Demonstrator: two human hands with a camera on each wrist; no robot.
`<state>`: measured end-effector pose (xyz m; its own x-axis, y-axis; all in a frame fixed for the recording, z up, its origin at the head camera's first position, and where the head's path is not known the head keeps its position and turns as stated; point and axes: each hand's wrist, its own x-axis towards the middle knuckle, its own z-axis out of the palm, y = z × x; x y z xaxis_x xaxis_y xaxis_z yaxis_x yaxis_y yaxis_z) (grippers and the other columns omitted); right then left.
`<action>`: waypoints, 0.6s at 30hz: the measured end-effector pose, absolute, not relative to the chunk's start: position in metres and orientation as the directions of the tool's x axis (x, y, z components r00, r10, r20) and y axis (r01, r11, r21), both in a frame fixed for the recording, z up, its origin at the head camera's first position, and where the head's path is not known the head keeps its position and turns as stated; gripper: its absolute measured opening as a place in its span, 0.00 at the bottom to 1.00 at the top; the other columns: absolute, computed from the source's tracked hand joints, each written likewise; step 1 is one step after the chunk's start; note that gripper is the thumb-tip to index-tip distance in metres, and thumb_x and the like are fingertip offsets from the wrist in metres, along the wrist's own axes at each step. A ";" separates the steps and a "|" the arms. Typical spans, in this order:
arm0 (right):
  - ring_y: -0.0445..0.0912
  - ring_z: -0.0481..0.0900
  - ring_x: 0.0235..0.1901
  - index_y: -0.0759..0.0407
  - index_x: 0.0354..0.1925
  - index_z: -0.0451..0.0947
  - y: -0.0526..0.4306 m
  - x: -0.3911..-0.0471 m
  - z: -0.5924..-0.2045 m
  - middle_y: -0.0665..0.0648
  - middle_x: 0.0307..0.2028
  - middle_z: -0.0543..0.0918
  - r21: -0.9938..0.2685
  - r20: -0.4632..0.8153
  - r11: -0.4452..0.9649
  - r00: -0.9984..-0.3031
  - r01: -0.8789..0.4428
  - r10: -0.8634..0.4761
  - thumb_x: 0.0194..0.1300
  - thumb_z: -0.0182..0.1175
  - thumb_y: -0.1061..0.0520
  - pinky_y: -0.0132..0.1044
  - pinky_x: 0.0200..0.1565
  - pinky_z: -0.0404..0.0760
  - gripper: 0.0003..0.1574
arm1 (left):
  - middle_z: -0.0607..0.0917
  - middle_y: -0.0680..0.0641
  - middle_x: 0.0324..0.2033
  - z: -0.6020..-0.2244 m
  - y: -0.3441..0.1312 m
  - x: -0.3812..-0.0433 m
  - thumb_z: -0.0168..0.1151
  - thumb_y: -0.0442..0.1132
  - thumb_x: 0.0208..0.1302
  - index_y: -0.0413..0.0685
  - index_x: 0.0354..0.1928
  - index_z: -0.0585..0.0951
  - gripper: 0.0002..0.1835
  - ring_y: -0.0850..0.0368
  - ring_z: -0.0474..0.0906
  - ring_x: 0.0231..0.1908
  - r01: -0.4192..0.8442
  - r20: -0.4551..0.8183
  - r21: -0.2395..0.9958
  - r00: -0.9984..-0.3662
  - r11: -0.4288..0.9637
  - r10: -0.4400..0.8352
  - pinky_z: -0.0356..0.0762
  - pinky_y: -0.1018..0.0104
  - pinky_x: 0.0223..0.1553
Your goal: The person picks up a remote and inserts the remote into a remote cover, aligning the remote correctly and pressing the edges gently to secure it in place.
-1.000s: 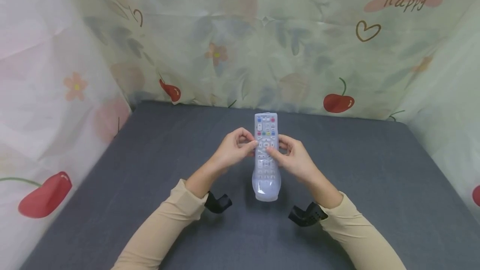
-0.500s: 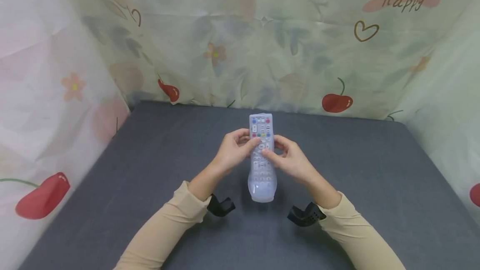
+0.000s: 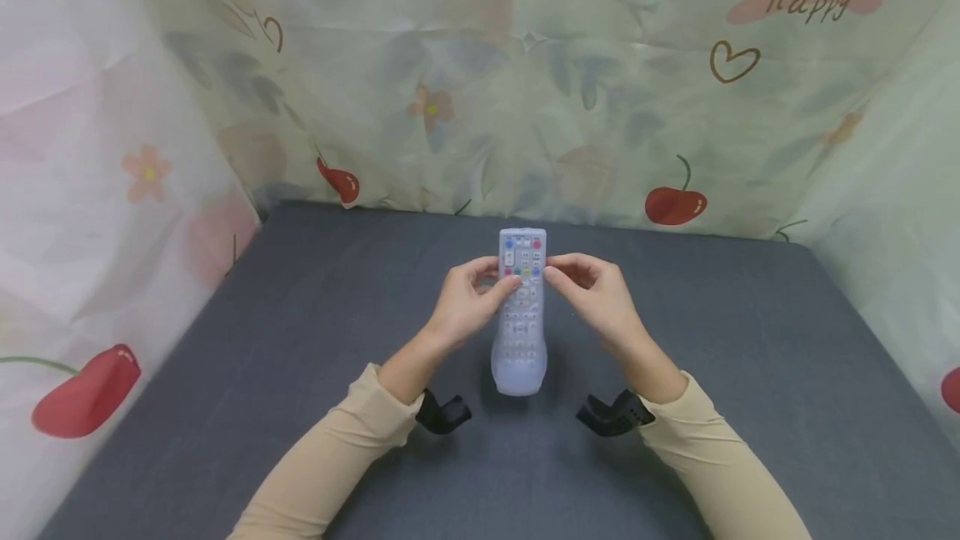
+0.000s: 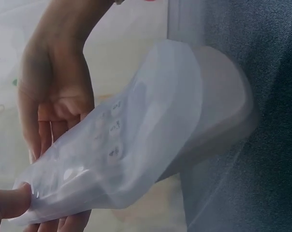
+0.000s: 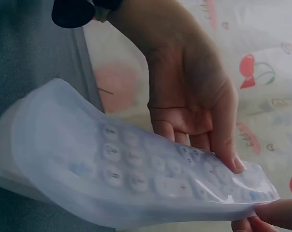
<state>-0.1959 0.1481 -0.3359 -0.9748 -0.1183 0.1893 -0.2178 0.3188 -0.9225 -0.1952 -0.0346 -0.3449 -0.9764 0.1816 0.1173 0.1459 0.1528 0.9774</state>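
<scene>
Three walls of printed cloth (image 3: 615, 115) round a dark surface (image 3: 720, 315), with a remote (image 3: 521, 323) held tilted above it, between two hands.

Beige sleeves (image 3: 330, 448) reach in from the near side, one to the left and one to the right of the remote. The remote's narrow end lies toward the back cloth; its broad end projects past the rim of a translucent cover (image 4: 160, 116). The left grip (image 3: 467, 298), a bare hand, is closed on the covered remote, thumb on its face, fingers behind. The right grip (image 3: 602, 294), likewise bare, pinches the cover's opposite edge between thumb and fingers. A black mount (image 3: 442, 412) juts inward from each sleeve's end. Pale keys (image 5: 112, 152) show through the cover.
</scene>
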 end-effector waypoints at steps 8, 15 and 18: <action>0.34 0.75 0.27 0.69 0.37 0.81 0.147 -0.198 -0.336 0.59 0.33 0.84 -0.889 0.233 0.383 -0.968 -0.249 -0.087 0.61 0.62 0.59 0.27 0.31 0.73 0.12 | 0.82 0.38 0.42 -0.348 -0.033 -0.194 0.60 0.35 0.63 0.38 0.51 0.78 0.15 0.50 0.85 0.33 0.132 0.108 0.980 -0.981 0.146 0.163 0.79 0.66 0.30; 0.34 0.73 0.25 0.68 0.34 0.80 0.143 -0.197 -0.340 0.65 0.30 0.83 -0.835 0.326 0.437 -0.941 -0.334 -0.095 0.61 0.60 0.63 0.26 0.29 0.73 0.06 | 0.83 0.37 0.43 -0.348 -0.032 -0.194 0.59 0.34 0.63 0.37 0.51 0.78 0.15 0.49 0.85 0.33 0.121 0.106 0.985 -0.987 0.125 0.118 0.80 0.66 0.29; 0.35 0.73 0.25 0.67 0.34 0.78 0.141 -0.197 -0.338 0.64 0.29 0.82 -0.806 0.349 0.464 -0.929 -0.366 -0.126 0.61 0.59 0.64 0.26 0.30 0.74 0.06 | 0.83 0.36 0.43 -0.349 -0.030 -0.194 0.60 0.33 0.62 0.36 0.51 0.78 0.16 0.47 0.85 0.35 0.114 0.107 0.988 -0.992 0.103 0.068 0.81 0.65 0.31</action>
